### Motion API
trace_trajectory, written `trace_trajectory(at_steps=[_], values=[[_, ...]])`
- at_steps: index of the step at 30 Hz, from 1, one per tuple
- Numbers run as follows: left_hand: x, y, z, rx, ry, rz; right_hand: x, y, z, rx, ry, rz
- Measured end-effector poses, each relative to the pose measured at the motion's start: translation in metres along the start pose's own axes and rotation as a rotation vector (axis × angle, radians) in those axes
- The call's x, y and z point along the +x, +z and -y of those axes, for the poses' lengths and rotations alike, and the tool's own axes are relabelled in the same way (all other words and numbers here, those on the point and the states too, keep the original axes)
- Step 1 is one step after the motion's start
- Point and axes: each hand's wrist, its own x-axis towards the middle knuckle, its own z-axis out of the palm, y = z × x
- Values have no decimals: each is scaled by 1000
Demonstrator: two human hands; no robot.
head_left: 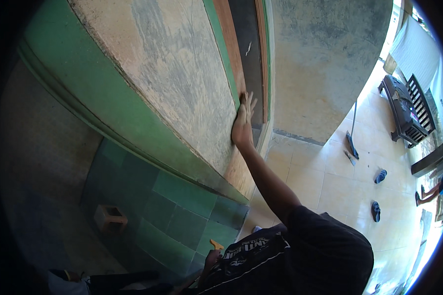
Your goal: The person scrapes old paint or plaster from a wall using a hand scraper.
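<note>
My right arm reaches up and away, and my right hand lies against the edge of a wooden door frame with green trim. Its fingers are stretched out and somewhat apart, with nothing visible in them. Beside the palm is a rough, partly bare plaster wall. Low in the picture, close to my dark shirt, my left hand is closed around a small tool with an orange-yellow end. The rest of that tool is hidden, so its kind cannot be told.
A hollow block sits on green floor tiles at left. Rightward, a broom, a dustpan and dark sandals lie on pale tiles. A dark wooden bench stands beyond. Another person's legs show at far right.
</note>
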Motion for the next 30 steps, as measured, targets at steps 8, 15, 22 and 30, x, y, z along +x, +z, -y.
trace_trajectory(at_steps=[8, 15, 22, 30], values=[[1, -39, 31, 816, 864, 155, -91, 18, 29, 124, -364, 112], [33, -37, 40, 47, 362, 85, -32, 23, 51, -15, -267, 129], [-6, 2, 12, 900, 585, 170, -27, 2, 53, 11, -481, -30], [-30, -3, 7, 449, 273, 249, 15, 12, 108, -56, -843, 51]])
